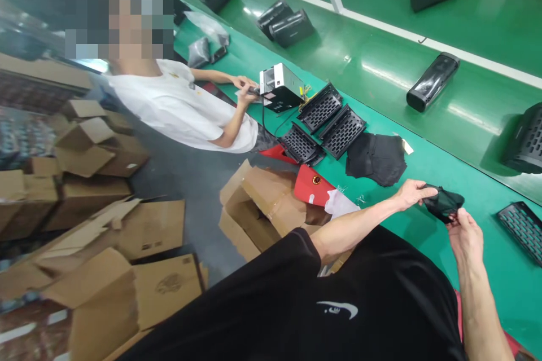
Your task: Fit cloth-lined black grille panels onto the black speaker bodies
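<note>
My left hand (412, 192) and my right hand (466, 234) both pinch a small piece of black mesh fabric (444, 203) just above the green table (423, 158). The left fingers grip its left end, the right fingers its lower right edge. A pile of the same black fabric (376, 158) lies on the table a little beyond my left hand. A black perforated grille (523, 228) lies to the right of my right hand.
Three black grilles (326, 124) lie beside a white-and-black device (279, 87) that a seated person in a white shirt (182, 104) handles. Black speaker bodies (432, 82) ride the green conveyor. Open cardboard boxes (258, 208) and flattened cartons (105, 237) crowd the floor.
</note>
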Demonstrator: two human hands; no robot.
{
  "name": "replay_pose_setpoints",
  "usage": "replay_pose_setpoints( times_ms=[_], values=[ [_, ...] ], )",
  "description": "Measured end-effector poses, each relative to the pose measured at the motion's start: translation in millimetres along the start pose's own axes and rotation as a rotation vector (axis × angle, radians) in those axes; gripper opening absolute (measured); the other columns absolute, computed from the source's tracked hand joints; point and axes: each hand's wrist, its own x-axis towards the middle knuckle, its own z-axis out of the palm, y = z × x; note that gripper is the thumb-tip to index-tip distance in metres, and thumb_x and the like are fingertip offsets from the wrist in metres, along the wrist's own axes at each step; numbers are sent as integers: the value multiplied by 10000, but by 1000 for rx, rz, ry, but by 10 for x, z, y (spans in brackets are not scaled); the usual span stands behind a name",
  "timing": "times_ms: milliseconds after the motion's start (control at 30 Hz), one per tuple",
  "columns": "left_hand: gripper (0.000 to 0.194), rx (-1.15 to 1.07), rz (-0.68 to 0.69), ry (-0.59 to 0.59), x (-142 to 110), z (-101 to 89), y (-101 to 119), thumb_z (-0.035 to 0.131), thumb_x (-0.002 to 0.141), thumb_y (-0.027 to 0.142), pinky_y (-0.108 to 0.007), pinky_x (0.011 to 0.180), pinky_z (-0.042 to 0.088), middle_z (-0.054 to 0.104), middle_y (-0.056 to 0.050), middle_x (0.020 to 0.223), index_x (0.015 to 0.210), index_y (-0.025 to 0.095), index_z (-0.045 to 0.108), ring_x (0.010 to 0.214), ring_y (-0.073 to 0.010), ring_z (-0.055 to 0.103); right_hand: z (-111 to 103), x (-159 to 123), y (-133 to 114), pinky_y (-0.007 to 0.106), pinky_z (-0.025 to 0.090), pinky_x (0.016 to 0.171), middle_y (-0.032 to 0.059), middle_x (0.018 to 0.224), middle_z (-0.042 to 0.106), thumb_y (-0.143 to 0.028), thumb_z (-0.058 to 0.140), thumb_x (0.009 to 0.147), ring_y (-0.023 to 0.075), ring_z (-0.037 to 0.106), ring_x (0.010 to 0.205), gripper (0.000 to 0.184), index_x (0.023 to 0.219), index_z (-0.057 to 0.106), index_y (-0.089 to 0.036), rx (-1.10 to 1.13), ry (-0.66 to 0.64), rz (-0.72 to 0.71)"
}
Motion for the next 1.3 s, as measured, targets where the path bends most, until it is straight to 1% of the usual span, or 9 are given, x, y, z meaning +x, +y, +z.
replay_pose_setpoints(
  times_ms=[167,333,533,667,800,900,1000,1167,1300],
  values=[
    [670,233,95,124,141,-398,119,745,702,806,-253,582,326,439,70,572,629,201,465,575,-95,435,-323,75,-56,354,551,688,-19,725,642,-478,948,677,154,580,658,432,772,610,-226,174,124,-39],
    [610,629,220,199,270,-809,243,664,858,689,-263,631,244,360,57,599,599,192,424,650,-107,364,-460,90,-88,527,560,976,54,949,752,-397,894,681,270,716,976,310,794,652,-241,280,152,-68],
    [325,1086,114,304,244,-966,397,623,987,517,-300,831,416,671,-62,962,931,202,682,955,-226,607,-563,71,-197,598,469,1112,85,1124,774,-439,823,752,308,696,1175,258,913,747,-253,315,124,-80],
    [611,1054,259,404,164,-646,559,756,902,475,-435,1117,426,574,-165,1447,1425,211,582,1361,-337,508,-627,-9,-295,613,538,1021,54,976,787,-435,877,745,283,737,945,262,889,752,-256,254,20,42],
    [742,565,254,-236,157,32,580,843,810,504,-365,1024,506,643,-132,1414,1451,234,586,1203,-251,638,-553,-59,-365,605,597,897,56,937,778,-506,926,696,271,717,783,404,961,752,-255,113,-172,198],
    [466,363,87,-518,214,443,496,822,817,472,-281,804,502,754,-62,1032,1163,172,737,870,-169,656,-512,-80,-381,577,611,825,51,867,748,-612,895,703,269,696,723,507,1013,738,-242,28,-211,274],
    [311,408,78,-463,267,618,411,737,870,455,-235,685,413,676,9,758,884,144,750,732,-123,573,-566,-163,-363,532,611,761,65,858,734,-851,763,701,305,716,787,713,1082,721,-250,3,-209,341],
    [348,564,143,-367,360,757,321,675,902,478,-246,622,321,546,47,609,760,160,689,638,-112,478,-844,-357,-307,344,535,594,41,869,729,-618,970,563,218,641,676,660,1028,706,-233,-222,20,164],
    [392,703,249,-357,524,1078,286,635,951,474,-255,645,309,493,52,592,693,179,615,632,-111,419,-1254,-242,-414,322,485,626,-3,770,655,-687,902,604,168,551,644,602,899,686,-208,-272,271,38]
  ],
)
